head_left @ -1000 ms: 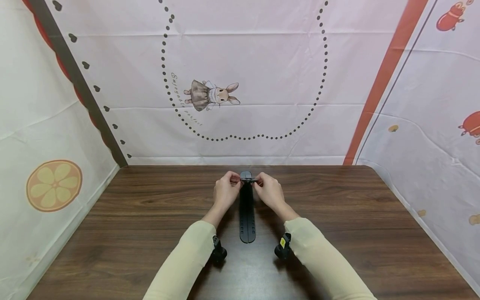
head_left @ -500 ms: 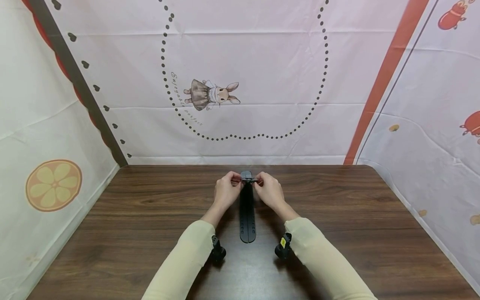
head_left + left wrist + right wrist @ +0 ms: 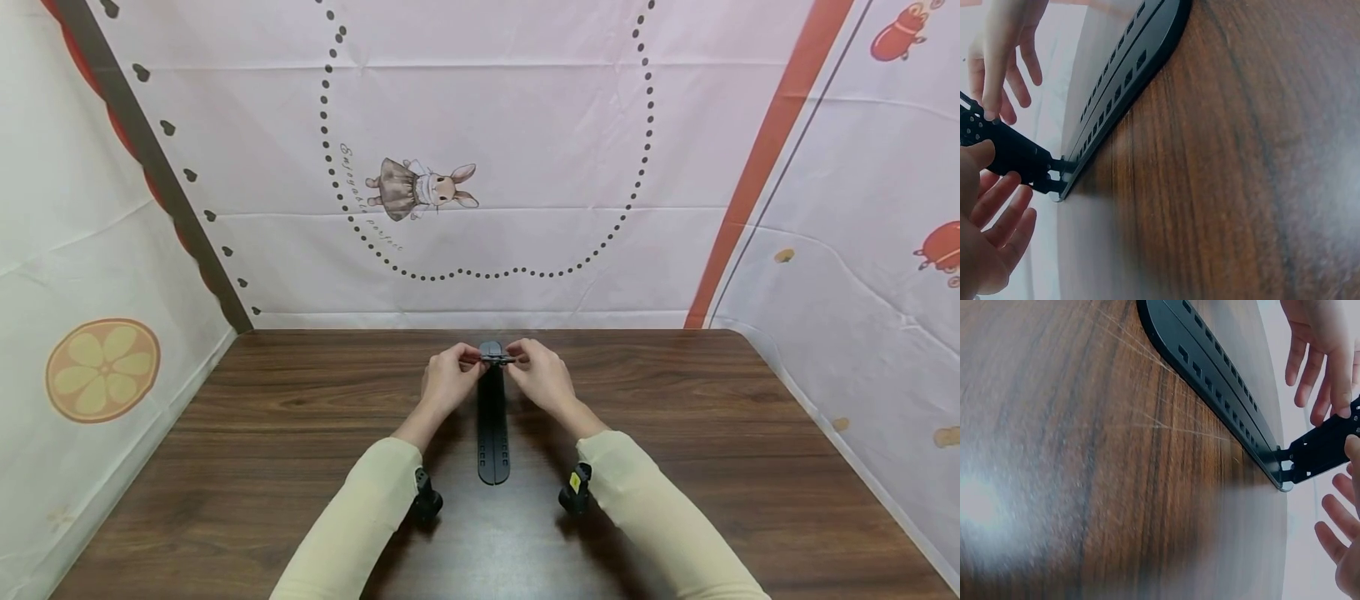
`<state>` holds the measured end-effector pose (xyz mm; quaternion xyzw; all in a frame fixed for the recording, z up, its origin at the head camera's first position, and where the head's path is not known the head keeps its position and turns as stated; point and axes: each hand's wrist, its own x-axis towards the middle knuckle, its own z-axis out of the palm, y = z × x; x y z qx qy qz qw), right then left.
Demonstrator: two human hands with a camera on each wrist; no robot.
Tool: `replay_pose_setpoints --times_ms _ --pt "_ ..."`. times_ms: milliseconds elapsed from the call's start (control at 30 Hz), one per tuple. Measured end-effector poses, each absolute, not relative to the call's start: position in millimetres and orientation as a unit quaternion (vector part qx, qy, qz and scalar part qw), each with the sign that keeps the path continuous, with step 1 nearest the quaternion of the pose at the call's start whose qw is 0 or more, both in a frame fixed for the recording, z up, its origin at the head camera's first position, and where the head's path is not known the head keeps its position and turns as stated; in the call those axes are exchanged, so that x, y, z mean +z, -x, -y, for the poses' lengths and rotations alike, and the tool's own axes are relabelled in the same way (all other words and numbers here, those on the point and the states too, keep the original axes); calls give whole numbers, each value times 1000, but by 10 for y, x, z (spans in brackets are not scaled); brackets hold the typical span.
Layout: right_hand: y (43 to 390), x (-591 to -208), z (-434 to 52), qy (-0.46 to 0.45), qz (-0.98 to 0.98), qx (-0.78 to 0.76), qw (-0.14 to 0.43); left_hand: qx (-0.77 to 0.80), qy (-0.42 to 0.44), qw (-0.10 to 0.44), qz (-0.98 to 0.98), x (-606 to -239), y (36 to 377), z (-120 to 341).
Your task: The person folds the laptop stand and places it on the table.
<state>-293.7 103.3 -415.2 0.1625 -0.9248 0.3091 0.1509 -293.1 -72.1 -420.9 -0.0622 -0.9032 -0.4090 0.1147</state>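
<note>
A long black slotted bar (image 3: 492, 433) lies flat on the brown wooden table (image 3: 712, 467), pointing away from me. A small black hinged piece (image 3: 497, 359) with holes sits at its far end. My left hand (image 3: 472, 360) pinches this piece from the left and my right hand (image 3: 519, 358) pinches it from the right. In the left wrist view, the left hand (image 3: 985, 187) holds the piece (image 3: 1016, 153) at the bar (image 3: 1116, 81) end, with the right hand's fingers (image 3: 1004, 56) on top. The right wrist view shows the bar (image 3: 1210, 369), the piece (image 3: 1322, 450) and the right hand (image 3: 1347, 506).
Printed cloth walls (image 3: 480, 167) close in the table at the back, left and right. A small black camera hangs under each cream sleeve, one (image 3: 426, 500) on the left and one (image 3: 576, 492) on the right. Bare wood lies on both sides of the bar.
Both hands keep their pinch on the small piece. The forearms have spread slightly apart, and the bar has not moved.
</note>
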Motion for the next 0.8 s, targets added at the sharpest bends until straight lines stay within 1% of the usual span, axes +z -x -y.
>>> replay_pose_setpoints --times_ms 333,800 --pt "2934 -4119 -1089 -190 922 307 140 -381 71 97 917 -4167 2925 770" --pt "2864 -4139 -1134 -195 928 298 109 -380 90 60 919 -4211 2867 829"
